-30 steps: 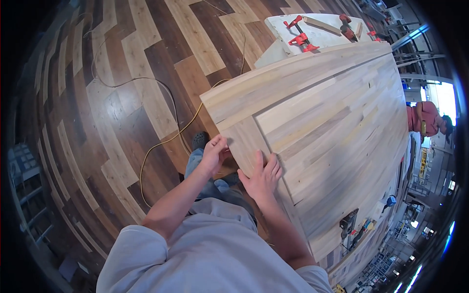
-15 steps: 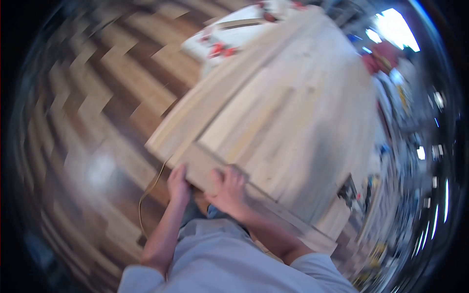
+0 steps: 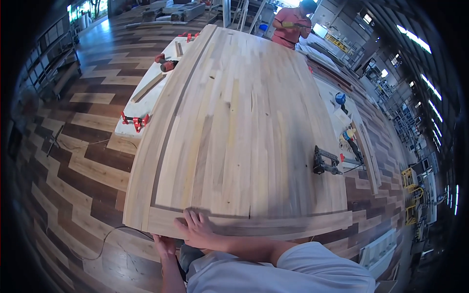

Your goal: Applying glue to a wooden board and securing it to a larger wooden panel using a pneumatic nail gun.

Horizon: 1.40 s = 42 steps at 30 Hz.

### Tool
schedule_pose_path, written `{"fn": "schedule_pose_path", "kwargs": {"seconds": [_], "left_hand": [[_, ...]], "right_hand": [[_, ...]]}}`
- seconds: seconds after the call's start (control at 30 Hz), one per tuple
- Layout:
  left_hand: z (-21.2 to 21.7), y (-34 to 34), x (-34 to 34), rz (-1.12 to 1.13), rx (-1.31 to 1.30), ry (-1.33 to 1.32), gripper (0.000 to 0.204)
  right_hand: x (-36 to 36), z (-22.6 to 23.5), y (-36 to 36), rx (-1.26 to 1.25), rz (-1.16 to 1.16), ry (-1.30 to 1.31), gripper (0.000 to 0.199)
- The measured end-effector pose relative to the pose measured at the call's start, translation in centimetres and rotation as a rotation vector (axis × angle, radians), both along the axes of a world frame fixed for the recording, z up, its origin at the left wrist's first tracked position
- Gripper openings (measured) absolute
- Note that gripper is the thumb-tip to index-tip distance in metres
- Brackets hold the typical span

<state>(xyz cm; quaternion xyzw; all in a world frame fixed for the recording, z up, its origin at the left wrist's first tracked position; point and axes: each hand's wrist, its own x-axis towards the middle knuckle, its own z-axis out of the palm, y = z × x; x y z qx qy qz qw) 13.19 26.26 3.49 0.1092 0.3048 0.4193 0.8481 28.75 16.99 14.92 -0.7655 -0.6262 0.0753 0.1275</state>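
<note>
A large pale wooden panel [image 3: 244, 132] made of many narrow staves lies in front of me. A flat wooden strip [image 3: 288, 224] runs along its near edge, and a long wooden board [image 3: 166, 129] runs along its left side. My right hand [image 3: 198, 232] rests on the near strip close to its left end, fingers stretched over the wood and thumb apart. Just left of it, my left hand [image 3: 167, 246] is at the strip's outer edge, low down. The left fingers are partly hidden under the edge, so what they hold does not show.
A black nail gun [image 3: 325, 160] lies on the panel's right side. Red clamps [image 3: 136, 121] and a red drill [image 3: 168, 65] sit on a white surface at left; a blue tool [image 3: 340, 99] sits at right. A co-worker [image 3: 291, 24] stands beyond. A cord [image 3: 103, 241] trails across the floor.
The view has turned and steadied, so the panel now points straight away from me. Both hands remain at the near left corner; my left hand shows lower, partly under the edge.
</note>
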Motion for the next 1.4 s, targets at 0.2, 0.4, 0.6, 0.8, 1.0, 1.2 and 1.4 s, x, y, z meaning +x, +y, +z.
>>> {"fn": "schedule_pose_path", "kwargs": {"seconds": [0.2, 0.4, 0.6, 0.8, 1.0, 1.2, 1.4], "left_hand": [[-2.0, 0.4, -0.8, -0.013, 0.043, -0.021, 0.055], [0.3, 1.0, 0.2, 0.003, 0.007, -0.089, 0.069], [-0.5, 1.5, 0.0, -0.084, 0.068, -0.067, 0.075], [-1.7, 1.1, -0.1, -0.076, 0.075, -0.042, 0.07], [-1.9, 0.5, -0.5, -0.049, 0.054, -0.015, 0.066], [-2.1, 0.2, -1.1, 0.036, -0.036, -0.092, 0.056], [-1.2, 0.8, 1.5, 0.058, -0.063, -0.008, 0.047]], "right_hand": [[-0.2, -0.2, 0.1, -0.027, 0.031, -0.029, 0.089], [0.1, 0.4, 0.2, -0.131, 0.048, -0.01, 0.091], [0.1, 0.3, 0.5, -0.141, 0.049, -0.033, 0.091], [0.0, 0.3, 0.4, -0.128, 0.045, -0.037, 0.091], [-0.3, -0.1, -0.2, -0.081, 0.032, -0.078, 0.089], [-0.8, -1.4, 0.5, -0.064, 0.034, -0.154, 0.083], [-0.6, 1.5, 3.0, -0.012, 0.058, -0.067, 0.081]]}}
